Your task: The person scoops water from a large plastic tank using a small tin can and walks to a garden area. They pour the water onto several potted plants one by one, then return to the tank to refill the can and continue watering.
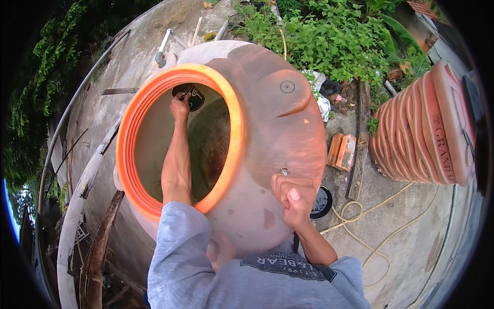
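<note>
A large rounded plastic tank [267,129], faded and stained, lies under my arms with its wide orange threaded mouth [234,139] facing up. Through that mouth reaches my left hand [180,104], its fingers closed on the edge of a small dark round container [196,99] near the far inner wall. Brown and greenish stains mark the tank's wet-looking inside. My right hand [294,198] is a fist against the tank's right side. A small shiny metal piece [284,171] shows at its knuckles; what the fist encloses, if anything, is hidden.
At right stands a ribbed terracotta-coloured tank [417,126]. Bricks [341,151], a wooden plank [360,144], a black round container [321,202] and a looped pale hose [355,213] lie on the concrete. Pipes [163,47] and weathered poles [98,247] are at left; plants [339,38] grow behind.
</note>
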`<state>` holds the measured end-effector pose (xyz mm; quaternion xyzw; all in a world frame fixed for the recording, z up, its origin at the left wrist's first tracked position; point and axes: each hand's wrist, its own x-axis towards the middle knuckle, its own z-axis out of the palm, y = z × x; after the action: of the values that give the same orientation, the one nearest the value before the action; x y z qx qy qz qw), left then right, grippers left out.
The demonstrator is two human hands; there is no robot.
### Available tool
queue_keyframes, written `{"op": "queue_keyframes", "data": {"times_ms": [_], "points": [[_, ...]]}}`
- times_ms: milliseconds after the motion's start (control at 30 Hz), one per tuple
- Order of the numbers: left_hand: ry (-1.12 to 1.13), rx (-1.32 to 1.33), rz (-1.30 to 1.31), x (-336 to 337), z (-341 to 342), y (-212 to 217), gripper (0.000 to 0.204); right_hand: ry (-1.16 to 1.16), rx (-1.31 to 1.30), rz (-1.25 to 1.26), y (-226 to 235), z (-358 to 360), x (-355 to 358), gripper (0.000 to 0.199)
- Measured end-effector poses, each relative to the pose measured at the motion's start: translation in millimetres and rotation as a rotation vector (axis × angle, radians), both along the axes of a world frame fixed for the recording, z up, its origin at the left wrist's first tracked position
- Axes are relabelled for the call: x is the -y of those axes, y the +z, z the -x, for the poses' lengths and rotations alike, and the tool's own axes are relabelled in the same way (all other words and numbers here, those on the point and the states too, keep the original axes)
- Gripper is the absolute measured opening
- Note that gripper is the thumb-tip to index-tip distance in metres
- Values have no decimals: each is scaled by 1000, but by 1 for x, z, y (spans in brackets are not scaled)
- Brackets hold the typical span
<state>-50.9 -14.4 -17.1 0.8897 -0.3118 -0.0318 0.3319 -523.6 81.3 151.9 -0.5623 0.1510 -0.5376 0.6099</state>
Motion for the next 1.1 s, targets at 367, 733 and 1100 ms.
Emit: {"op": "queue_keyframes", "data": {"times_ms": [367, 733, 1100], "points": [[116, -29, 177, 1, 10, 14, 40, 79, 6, 7, 15, -6, 3, 44], [90, -29, 218, 6, 12, 19, 36, 50, -28, -164, 6, -6, -9, 51], [84, -23, 241, 12, 12, 13, 35, 30, -99, -295, -19, -20, 32, 48]]}}
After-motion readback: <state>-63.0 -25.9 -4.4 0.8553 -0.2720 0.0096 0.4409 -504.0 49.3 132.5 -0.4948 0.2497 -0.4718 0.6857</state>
